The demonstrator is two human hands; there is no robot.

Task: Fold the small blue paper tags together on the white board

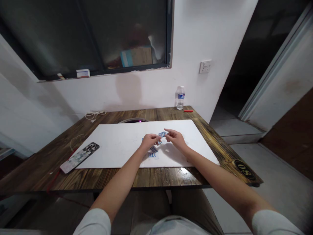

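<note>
A small clear piece with a row of blue rectangles [162, 134] is held up between my two hands, above a white board. My left hand [149, 141] is closed in a pinch at its lower left end. At its right end, my right hand [176, 138] has the thumb and curled fingers against it, the index finger stretched out above. On the board below the left hand lie a similar blue-patterned piece [152, 155] and a darker one [154, 149], close together. Another bluish piece beside the left hand is mostly hidden.
The white board [122, 143] covers much of the dark wooden table [137, 178]. A phone [80, 157] lies over its left edge. Behind are a white cable [95, 114], a round dark object [133, 120], a water bottle [180, 98] and a red stick-like object [188, 111].
</note>
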